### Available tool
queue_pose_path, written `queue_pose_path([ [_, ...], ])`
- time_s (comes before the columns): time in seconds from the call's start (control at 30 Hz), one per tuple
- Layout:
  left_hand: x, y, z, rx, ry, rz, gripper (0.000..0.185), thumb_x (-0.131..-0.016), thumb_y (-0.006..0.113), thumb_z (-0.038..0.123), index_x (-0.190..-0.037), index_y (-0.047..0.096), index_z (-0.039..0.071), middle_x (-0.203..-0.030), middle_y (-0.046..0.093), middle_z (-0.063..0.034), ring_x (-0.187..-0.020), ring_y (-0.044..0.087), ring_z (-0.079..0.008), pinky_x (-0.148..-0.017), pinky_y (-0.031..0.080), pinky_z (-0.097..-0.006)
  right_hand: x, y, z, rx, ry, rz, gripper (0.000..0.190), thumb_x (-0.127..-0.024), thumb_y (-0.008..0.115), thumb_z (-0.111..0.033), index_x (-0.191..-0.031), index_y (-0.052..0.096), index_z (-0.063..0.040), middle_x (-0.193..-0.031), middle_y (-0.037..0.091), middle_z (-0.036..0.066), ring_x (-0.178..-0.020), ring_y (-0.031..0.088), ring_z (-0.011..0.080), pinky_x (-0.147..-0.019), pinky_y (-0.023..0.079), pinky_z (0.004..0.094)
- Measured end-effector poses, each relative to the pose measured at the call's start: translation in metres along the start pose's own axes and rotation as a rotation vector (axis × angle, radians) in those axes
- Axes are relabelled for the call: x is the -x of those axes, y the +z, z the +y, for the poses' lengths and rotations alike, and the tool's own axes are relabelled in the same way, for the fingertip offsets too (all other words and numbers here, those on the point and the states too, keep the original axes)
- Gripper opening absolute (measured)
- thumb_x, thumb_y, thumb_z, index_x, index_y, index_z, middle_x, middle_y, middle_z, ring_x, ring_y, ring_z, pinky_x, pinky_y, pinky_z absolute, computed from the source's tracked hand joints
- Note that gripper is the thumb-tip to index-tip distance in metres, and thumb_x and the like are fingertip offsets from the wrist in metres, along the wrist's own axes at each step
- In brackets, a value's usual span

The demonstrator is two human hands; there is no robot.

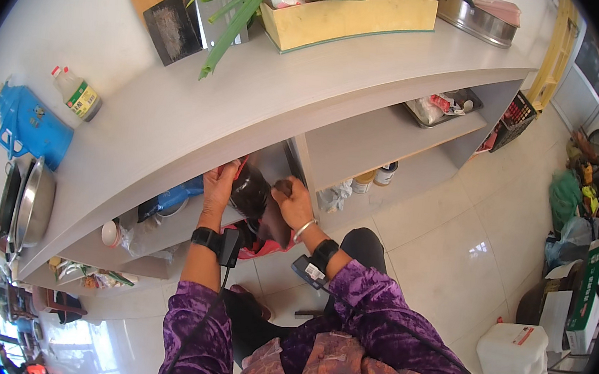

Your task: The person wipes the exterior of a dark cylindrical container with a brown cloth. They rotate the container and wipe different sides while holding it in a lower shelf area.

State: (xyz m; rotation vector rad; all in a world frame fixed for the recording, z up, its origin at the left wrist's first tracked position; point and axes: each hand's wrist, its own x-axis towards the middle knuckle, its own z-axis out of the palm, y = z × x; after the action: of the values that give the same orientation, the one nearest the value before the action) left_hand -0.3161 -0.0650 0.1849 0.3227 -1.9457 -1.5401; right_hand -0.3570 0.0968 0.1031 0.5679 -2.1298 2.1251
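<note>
My left hand point(219, 185) reaches to the shelf under the counter, its fingers at a red edge or lid, mostly hidden, beside a dark, shiny plastic bag point(249, 190). To its right my right hand point(293, 202) is closed on a bunched dark brown piece that looks like part of a plastic bag; the brown plastic point(274, 225) hangs down below it. A red plastic bag point(266, 249) lies lower, under the dark one. What the dark bag holds cannot be seen.
Above the hands runs the counter edge point(262, 124). On the counter stand a yellow box point(347, 26) with scallions and garlic, a cleaver point(173, 29), a blue jug point(35, 118) and a steel pot point(478, 20). A blue bag point(174, 196) and jars point(385, 173) are on the shelves.
</note>
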Motion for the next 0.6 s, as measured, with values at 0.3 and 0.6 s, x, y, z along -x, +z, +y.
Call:
queue_pose_path([
  [0.3,-0.002,-0.002,-0.003,0.048,-0.029,0.009,0.009,-0.092,0.060,0.007,-0.096,0.068,0.003,-0.092,0.069,-0.0030,-0.089,0.062,-0.0121,-0.087,0.049,-0.0292,-0.010,0.005,-0.017,0.089,0.009,-0.144,0.022,-0.080,0.071,-0.008,-0.098,0.060,-0.002,-0.088,0.062,0.015,-0.084,0.063,0.0299,-0.077,0.050,0.0368],
  [0.6,-0.002,-0.008,-0.005,0.038,-0.081,-0.042,0.015,-0.090,0.064,0.009,-0.103,0.068,0.002,-0.100,0.069,-0.0022,-0.094,0.062,-0.0124,-0.084,0.049,-0.0289,-0.030,0.004,-0.026,0.004,-0.010,-0.136,0.034,-0.082,0.071,-0.012,-0.109,0.060,0.004,-0.101,0.065,0.021,-0.096,0.065,0.0338,-0.085,0.050,0.0365],
])
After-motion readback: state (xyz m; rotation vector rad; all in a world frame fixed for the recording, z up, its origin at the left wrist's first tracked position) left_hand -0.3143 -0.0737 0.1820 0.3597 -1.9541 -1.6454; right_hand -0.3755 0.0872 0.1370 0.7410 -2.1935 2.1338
